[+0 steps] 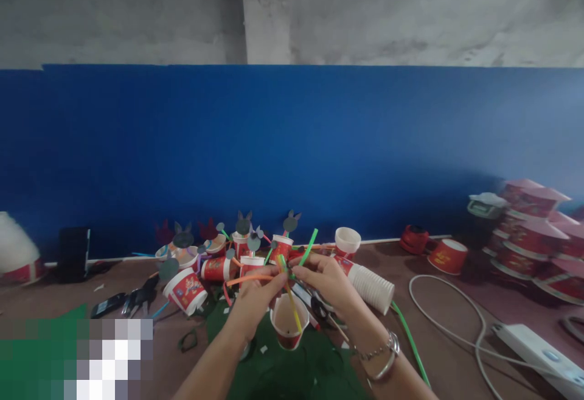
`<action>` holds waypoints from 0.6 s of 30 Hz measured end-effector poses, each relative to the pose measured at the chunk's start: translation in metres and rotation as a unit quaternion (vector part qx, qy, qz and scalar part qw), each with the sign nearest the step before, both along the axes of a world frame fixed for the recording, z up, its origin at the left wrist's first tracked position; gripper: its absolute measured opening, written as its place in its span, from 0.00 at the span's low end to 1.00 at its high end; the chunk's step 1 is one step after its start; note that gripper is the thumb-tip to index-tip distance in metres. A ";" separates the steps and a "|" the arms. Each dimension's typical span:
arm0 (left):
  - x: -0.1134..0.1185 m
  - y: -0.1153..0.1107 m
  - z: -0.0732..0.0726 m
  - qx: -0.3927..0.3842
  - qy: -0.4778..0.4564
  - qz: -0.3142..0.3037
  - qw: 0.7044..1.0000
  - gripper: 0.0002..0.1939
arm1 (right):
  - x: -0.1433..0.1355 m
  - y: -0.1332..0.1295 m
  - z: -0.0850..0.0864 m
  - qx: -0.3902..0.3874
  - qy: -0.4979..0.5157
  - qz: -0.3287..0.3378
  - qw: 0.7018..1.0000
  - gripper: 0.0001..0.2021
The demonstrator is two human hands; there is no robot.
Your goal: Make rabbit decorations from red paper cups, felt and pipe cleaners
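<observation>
Both hands are closed and close together over a red-and-white paper cup (286, 340). My left hand (255, 302) pinches a yellow straw (294, 310), whose lower end reaches into the cup. An orange straw (249, 278) passes along the left fingers; whether they grip it, I cannot tell. My right hand (327, 277) pinches near the lower end of a green straw (309, 246) tilted up to the right. Fingers hide where the straws meet. Behind the hands stand and lie several red paper cups (186, 290) with coloured straws and grey paper animal heads (244, 223).
Right of my right hand lies a stack of paper cups (371, 287). Further right are a single cup (448, 256), a white cable, a power strip (541, 351) and piled red containers (524, 242). Scissors (319, 307) lie under my right hand. A blue wall (292, 144) stands behind.
</observation>
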State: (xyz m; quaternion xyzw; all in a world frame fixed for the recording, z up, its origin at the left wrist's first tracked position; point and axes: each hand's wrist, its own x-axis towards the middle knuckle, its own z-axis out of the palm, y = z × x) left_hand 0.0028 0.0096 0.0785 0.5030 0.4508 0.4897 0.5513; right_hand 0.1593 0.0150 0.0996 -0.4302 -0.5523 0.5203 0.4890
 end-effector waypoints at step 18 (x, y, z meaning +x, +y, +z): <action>0.000 -0.001 0.005 -0.007 -0.022 -0.044 0.999 0.19 | -0.001 -0.003 -0.003 0.094 -0.117 0.031 0.988 0.10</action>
